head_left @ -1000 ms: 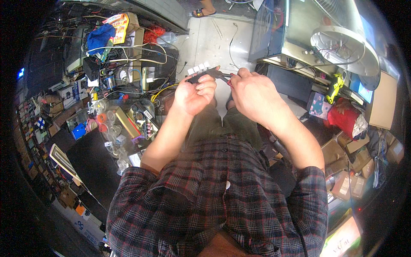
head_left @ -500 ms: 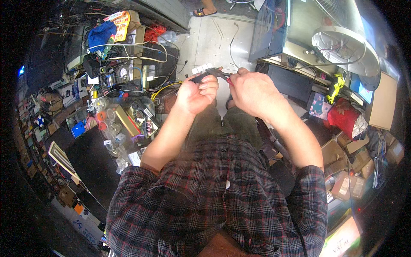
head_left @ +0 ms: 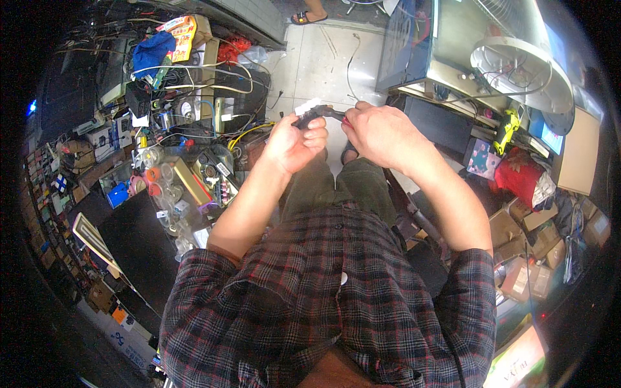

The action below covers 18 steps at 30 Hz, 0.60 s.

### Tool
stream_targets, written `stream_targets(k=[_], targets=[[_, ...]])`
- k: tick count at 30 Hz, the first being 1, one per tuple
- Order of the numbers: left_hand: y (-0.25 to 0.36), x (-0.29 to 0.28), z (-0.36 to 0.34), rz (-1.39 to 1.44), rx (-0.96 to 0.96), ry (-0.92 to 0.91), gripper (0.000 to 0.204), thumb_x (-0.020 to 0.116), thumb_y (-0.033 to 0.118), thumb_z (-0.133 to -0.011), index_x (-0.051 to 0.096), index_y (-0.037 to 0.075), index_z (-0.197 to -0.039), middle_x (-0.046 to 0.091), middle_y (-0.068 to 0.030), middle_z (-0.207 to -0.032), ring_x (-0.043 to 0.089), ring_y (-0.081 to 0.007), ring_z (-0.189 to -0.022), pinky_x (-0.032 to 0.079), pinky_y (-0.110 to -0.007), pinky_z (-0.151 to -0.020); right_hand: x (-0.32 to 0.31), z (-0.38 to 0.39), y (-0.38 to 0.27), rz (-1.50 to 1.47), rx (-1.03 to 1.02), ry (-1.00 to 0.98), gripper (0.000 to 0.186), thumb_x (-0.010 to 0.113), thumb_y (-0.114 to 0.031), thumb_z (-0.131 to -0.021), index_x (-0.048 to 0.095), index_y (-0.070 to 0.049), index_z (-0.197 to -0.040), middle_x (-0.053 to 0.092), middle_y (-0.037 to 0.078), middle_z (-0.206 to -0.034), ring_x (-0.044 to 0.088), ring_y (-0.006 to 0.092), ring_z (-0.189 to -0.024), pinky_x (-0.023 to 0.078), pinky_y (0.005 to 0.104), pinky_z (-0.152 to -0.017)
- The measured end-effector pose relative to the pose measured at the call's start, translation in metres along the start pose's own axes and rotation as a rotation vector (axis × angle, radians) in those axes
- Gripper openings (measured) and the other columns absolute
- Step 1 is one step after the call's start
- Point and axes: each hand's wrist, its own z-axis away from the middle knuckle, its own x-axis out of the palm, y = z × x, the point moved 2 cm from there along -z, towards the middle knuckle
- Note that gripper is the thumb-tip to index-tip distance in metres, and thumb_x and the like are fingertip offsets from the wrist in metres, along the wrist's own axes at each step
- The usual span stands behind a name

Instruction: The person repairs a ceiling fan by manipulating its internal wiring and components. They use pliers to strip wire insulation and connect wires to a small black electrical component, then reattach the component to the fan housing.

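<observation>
My left hand [head_left: 294, 145] is closed round a small black part [head_left: 312, 115] held up over the floor in front of my knees. A row of bright white pieces [head_left: 309, 105] shows along its far side, too glaring to make out. My right hand [head_left: 381, 134], back upward, is closed on a slim dark tool [head_left: 336, 114] with a bit of red at its grip. The tool's dark end reaches left to the black part and seems to touch it. Most of its handle is hidden by my fingers, so its kind is unclear.
A cluttered bench at left bears cables [head_left: 213, 87], a blue cloth [head_left: 153, 55] and clear plastic jars [head_left: 167, 187]. At right stand a large white round fan-like housing [head_left: 517, 74], a red cloth [head_left: 517, 178] and cardboard boxes [head_left: 517, 236]. Another person's sandalled foot [head_left: 309, 17] is at the far end.
My left hand has turned slightly, tilting the black part and its white pieces. My right hand has shifted a little left and down, with the tool still in it.
</observation>
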Motion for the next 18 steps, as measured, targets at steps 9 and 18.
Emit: stream_targets(k=[9,18], targets=[[0.005,0.014,0.002,-0.002,-0.106,-0.157,0.058,0.049,0.044,-0.104,0.049,-0.004,-0.136,0.043,-0.002,-0.071,0.039,-0.0107,-0.056,0.031,-0.022,-0.046,-0.004,0.002,-0.007,0.051,-0.013,-0.001,0.028,0.053,-0.024,-0.099,0.065,0.001,-0.096,0.067,0.021,-0.096,0.069,0.0383,-0.088,0.056,0.0468,-0.077],[-0.006,-0.01,-0.013,-0.234,-0.196,0.012,0.048,0.053,0.053,-0.101,0.067,0.008,-0.098,0.04,0.0022,-0.053,0.032,-0.0096,-0.041,0.022,-0.024,-0.035,0.0,0.008,-0.006,0.134,-0.07,-0.137,0.032,0.069,-0.029,-0.089,0.067,0.002,-0.097,0.067,0.02,-0.096,0.07,0.036,-0.088,0.057,0.0428,-0.077]])
